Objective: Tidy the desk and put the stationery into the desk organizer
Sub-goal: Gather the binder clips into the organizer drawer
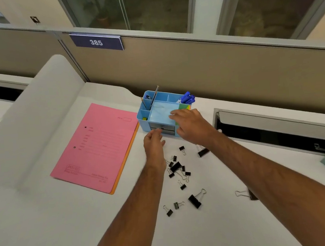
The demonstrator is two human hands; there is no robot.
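Two bare forearms reach in from the near edge of the white desk (48, 225). Between and beside them black binder clips (175, 167) lie scattered, a larger one (195, 201) near the front and another (247, 193) partly under the right forearm. The left hand (154, 141) sits at the front of the blue desk organizer (144, 122), fingers loosely curled at its small drawer (161, 130); whether they grip the pull I cannot tell. The right hand (190, 124) rests over the organizer's front right corner, fingers fairly straight, covering part of the coloured sticky notes (184, 106). Blue markers (188, 98) and pencils (153, 98) stand in the rear compartments. A pink folder (98, 147) lies flat to the left, well apart from the clips. A cable slot (274, 131) opens to the right.
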